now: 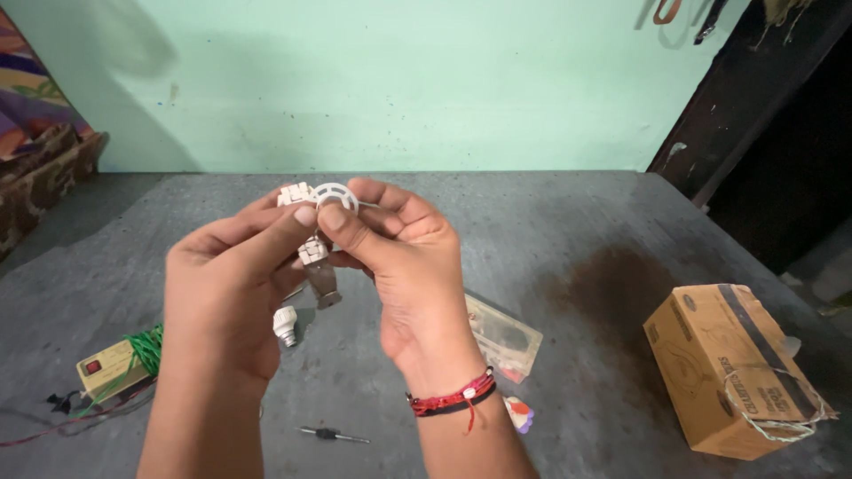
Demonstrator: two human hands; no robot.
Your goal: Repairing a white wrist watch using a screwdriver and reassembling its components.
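A small white round part [335, 195] was pinched between the thumbs and fingers of the left hand [226, 293] and the right hand [399, 266] — both closed on it, above the grey worktop [577, 231]. Below lay a white lamp holder [285, 325], a screwdriver bit [333, 435] — and, well apart, a cardboard box [732, 368].

Both hands meet above the tabletop [568, 213], the left hand [226, 293] and right hand [399, 257] pinching a round plastic part [335, 195] between them. Beneath lies a bulb [285, 326]; left, an extension box [111, 371]; right, a cardboard box [732, 368] (near the edge); nearest, a screwdriver bit [333, 435].
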